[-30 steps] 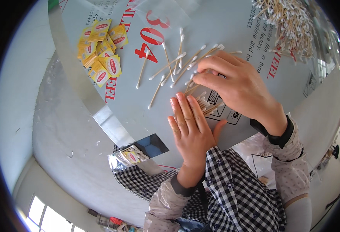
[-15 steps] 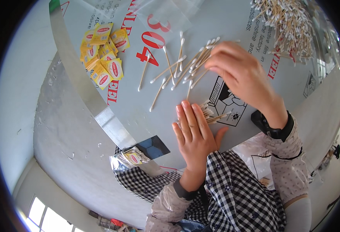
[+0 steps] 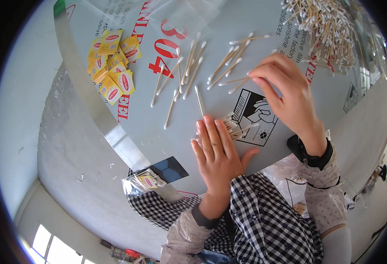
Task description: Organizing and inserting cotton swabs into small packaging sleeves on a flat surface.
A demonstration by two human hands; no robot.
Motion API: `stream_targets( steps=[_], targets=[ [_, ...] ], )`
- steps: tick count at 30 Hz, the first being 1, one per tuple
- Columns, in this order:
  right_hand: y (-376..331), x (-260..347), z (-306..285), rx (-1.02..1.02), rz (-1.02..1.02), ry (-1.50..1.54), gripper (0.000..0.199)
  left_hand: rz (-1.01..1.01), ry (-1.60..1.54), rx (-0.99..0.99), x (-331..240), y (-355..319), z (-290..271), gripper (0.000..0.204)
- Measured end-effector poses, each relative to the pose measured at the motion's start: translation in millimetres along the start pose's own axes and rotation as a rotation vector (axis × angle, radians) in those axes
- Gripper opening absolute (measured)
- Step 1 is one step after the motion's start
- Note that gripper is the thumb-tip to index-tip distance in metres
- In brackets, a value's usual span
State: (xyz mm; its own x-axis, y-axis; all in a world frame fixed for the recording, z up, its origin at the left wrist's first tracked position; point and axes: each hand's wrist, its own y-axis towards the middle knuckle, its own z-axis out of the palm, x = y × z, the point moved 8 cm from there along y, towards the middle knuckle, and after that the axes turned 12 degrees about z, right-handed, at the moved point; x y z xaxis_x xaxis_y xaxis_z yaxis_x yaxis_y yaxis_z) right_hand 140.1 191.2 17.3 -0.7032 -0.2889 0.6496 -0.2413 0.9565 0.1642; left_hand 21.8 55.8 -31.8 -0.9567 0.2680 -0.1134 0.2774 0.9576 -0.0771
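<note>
My left hand [image 3: 220, 160] lies flat with its fingers stretched over a small bunch of cotton swabs [image 3: 242, 131] near the table's front edge. Parts of the bunch stick out beside the fingers; the rest is hidden. Farther right, my right hand [image 3: 288, 94] pinches thin cotton swabs [image 3: 235, 82] between thumb and forefinger, seemingly two of them. Ahead of my hands, loose cotton swabs [image 3: 189, 66] are scattered on the grey film-covered table [image 3: 153, 136]. A few more swabs [image 3: 228, 59] lie just beyond the pinched ones.
A large heap of cotton swabs [image 3: 323, 31] sits at the far right. Small yellow packets [image 3: 114, 66] are piled at the left. Near the table's metal edge [image 3: 85, 94], a clear bag of swabs [image 3: 147, 179] lies at the front left. Clear plastic film [image 3: 193, 13] lies at the back.
My right hand has moved slightly right and drawn back, and the swabs near it are now spread apart. My left hand has stayed flat over the bunch.
</note>
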Motion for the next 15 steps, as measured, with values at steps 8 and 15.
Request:
stream_targets(
  steps=[8, 15],
  targets=[
    [-3.8, 28.8, 20.9, 0.09, -0.078, 0.114, 0.018, -0.002, -0.012, -0.076, 2.9, 0.7, 0.7, 0.093],
    [2.1, 70.6, 59.0, 0.178, -0.378, 0.024, 0.012, -0.051, -0.105, -0.081, 8.4, -9.1, -3.6, 0.083]
  ],
)
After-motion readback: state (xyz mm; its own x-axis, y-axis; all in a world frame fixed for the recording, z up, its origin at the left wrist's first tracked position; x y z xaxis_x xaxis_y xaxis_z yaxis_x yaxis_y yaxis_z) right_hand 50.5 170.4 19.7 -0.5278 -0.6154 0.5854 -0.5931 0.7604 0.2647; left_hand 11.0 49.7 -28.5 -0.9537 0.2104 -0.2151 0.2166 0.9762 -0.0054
